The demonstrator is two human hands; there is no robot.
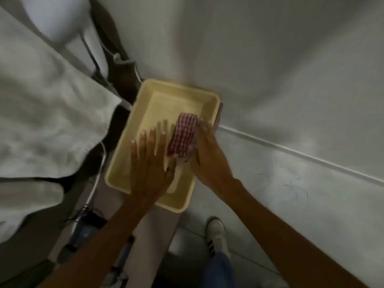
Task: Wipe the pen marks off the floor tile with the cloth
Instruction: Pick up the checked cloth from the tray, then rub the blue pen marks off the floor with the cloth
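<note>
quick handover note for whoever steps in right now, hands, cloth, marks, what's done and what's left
Left hand: open, fingers spread, flat over the shallow yellow rectangular tray, holding nothing.
Right hand: closed on the folded red-and-white checked cloth, inside the tray.
Blue pen scribbles: on the pale floor tile to the right of the tray, plainly visible.
Done: cloth is in hand.
Left: bring the cloth out to the tile and wipe the marks off.
</note>
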